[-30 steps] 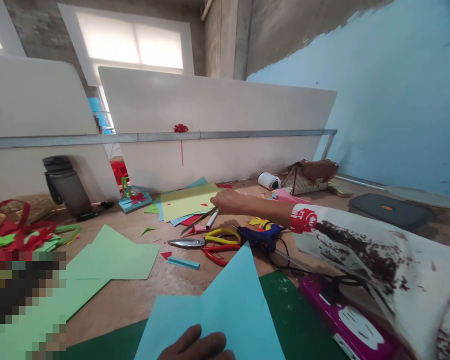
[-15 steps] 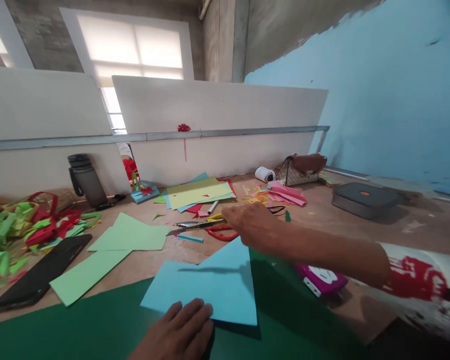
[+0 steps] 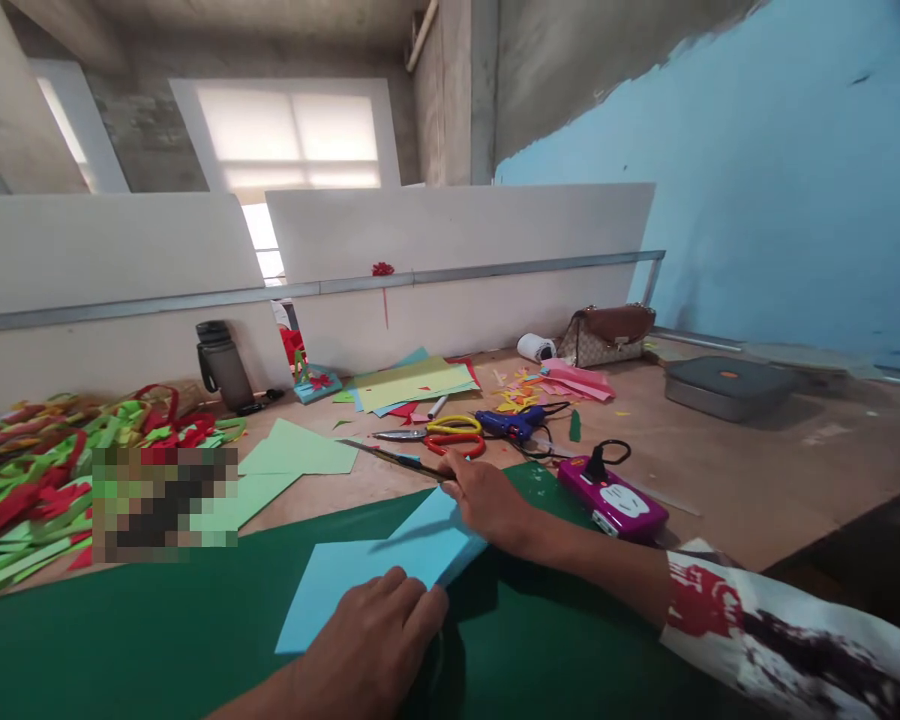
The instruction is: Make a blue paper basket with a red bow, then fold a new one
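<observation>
Pressing flat, fingers spread, the left hand (image 3: 379, 640) pins a light blue paper sheet (image 3: 379, 570) to the dark green cutting mat (image 3: 120, 640) on the table. Just right, the right hand (image 3: 487, 500) pinches a slim dark blade-like tool (image 3: 390, 458) angled above the sheet's far edge.

Sheet of light blue paper (image 3: 379, 568): thin craft stock, folded, with one pointed corner raised toward the far side; lies flat on the dark green mat (image 3: 157, 620) at the near edge of the desk. Near edge pinned under the left hand (image 3: 367, 645).

Long thin dark tool (image 3: 390, 457): slender, held low and nearly level in the right hand (image 3: 487, 497), just beyond the paper's far corner.
</observation>
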### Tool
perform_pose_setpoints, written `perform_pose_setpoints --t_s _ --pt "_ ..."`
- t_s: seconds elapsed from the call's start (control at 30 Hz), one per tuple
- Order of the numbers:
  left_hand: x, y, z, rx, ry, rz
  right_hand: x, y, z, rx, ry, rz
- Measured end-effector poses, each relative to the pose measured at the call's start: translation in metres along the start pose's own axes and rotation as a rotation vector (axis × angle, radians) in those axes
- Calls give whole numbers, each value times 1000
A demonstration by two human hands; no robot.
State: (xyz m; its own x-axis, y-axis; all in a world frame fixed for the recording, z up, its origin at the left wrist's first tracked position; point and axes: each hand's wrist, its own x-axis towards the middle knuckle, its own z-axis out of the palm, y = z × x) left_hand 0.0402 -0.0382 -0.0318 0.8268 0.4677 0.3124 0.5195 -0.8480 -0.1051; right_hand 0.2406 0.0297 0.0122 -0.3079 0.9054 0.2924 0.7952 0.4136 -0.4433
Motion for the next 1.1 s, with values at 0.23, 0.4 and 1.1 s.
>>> perform_pose_setpoints --t_s 0.23,0.4,1.1 --pt "7 -14 -22 145 -122 -165 5 10 -8 398 147 -42" --pt "19 -4 -52 266 -430 -445 2 13 -6 606 84 -43" --pt "22 -20 -38 53 -297 -527 3 16 -21 759 156 4"
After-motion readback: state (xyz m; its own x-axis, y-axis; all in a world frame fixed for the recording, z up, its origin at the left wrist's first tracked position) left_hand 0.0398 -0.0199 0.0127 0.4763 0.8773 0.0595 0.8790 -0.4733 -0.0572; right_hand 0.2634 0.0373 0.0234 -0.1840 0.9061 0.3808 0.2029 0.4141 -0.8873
